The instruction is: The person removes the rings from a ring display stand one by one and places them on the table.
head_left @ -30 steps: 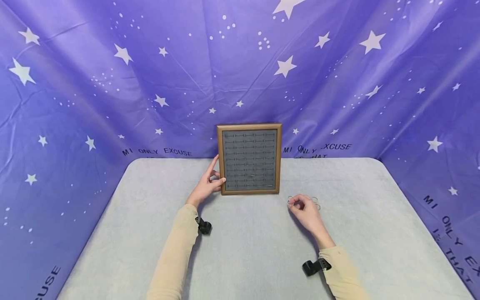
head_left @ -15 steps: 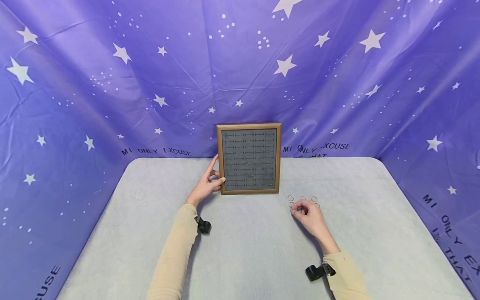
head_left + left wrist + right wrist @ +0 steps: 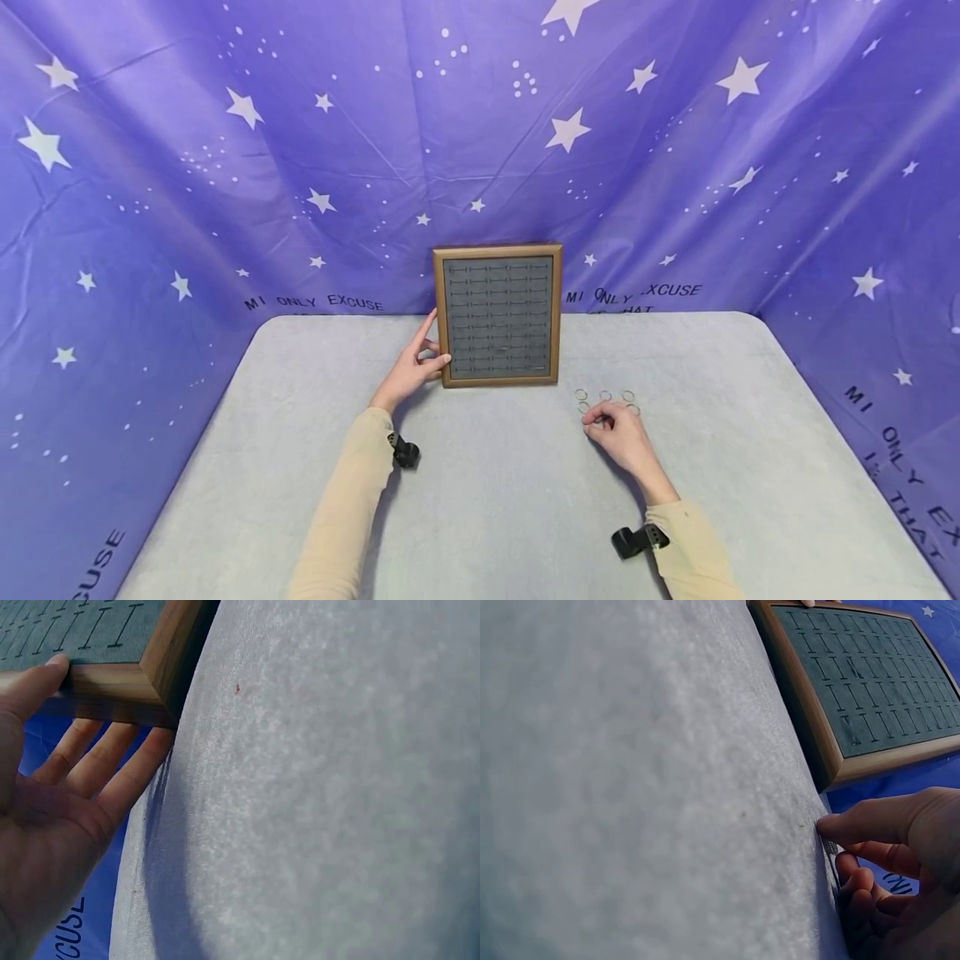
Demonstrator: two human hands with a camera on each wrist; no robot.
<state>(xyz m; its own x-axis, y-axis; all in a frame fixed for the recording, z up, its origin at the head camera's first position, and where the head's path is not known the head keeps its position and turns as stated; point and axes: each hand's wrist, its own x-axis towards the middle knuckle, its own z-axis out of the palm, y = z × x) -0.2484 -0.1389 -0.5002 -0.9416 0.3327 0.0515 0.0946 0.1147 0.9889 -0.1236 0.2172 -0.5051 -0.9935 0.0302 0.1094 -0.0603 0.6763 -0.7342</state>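
A ring display tray (image 3: 498, 317), wood-framed with dark slotted padding, stands upright at the back of the table. My left hand (image 3: 408, 375) holds its left edge, the thumb (image 3: 46, 679) on the front of the frame and other fingers against the side and back. A thin bright line shows in the tray's bottom right slot. To the right, my right hand (image 3: 621, 433) is low at the tabletop, thumb and index finger pinching a small metal ring (image 3: 831, 846), mostly hidden. Several thin rings lie just beyond it, among them one at the back left (image 3: 581, 395) and one at the back right (image 3: 628, 397).
A pale grey cloth covers the table (image 3: 495, 500). Behind it and along both sides hangs a purple-blue curtain (image 3: 360, 150) with white stars and printed words, close behind the tray. Black wrist cameras (image 3: 632, 542) sit on both sleeves.
My right hand has moved slightly toward me and right, uncovering rings at the back of the group, then nearly stopped. The left hand and the tray have stayed in place.
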